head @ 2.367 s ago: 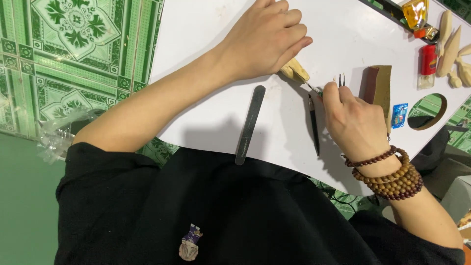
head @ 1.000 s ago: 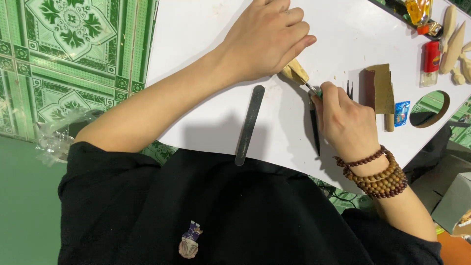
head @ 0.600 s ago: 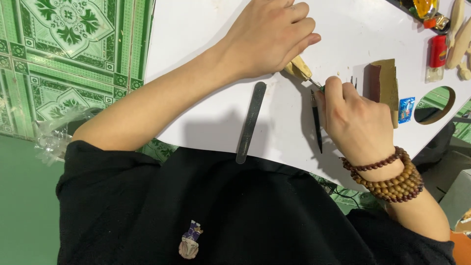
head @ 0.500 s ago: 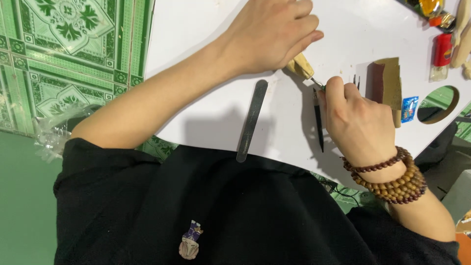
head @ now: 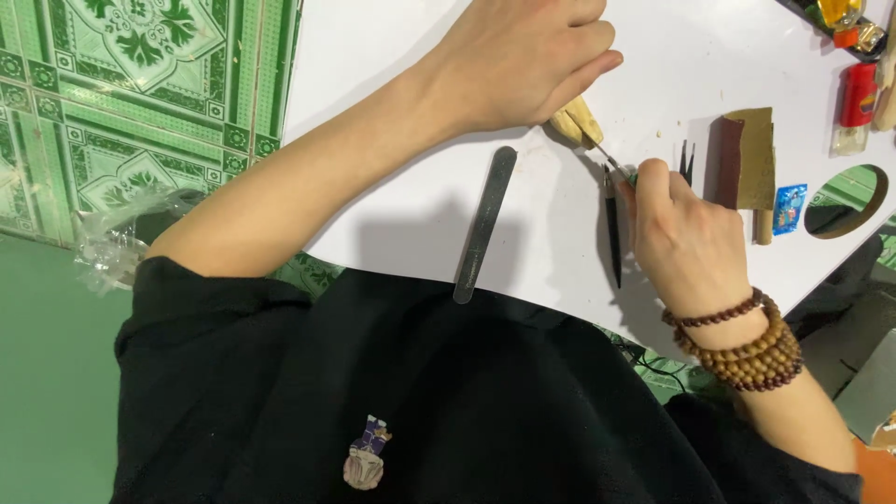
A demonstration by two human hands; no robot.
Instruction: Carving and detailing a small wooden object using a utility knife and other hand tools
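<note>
My left hand (head: 527,61) rests on the white table (head: 392,187), closed over a small pale wooden piece (head: 577,121) that sticks out below the fingers. My right hand (head: 686,238), with bead bracelets on its wrist, pinches a thin metal carving tool (head: 611,161) whose tip meets the wooden piece. Just left of that hand lies a slim dark tool (head: 612,233). A long grey metal file (head: 485,222) lies loose on the table below my left forearm.
A brown sanding block (head: 747,168), a small dark pronged tool (head: 687,161), a blue packet (head: 790,207), a red lighter (head: 854,105) and a round hole in the table (head: 845,200) sit at the right. Green patterned floor tiles (head: 140,103) lie left of the table.
The view has drifted slightly. My right hand shifted a little along the wooden piece with the thin tool; my left hand kept its hold. The file and sanding block stayed put.
</note>
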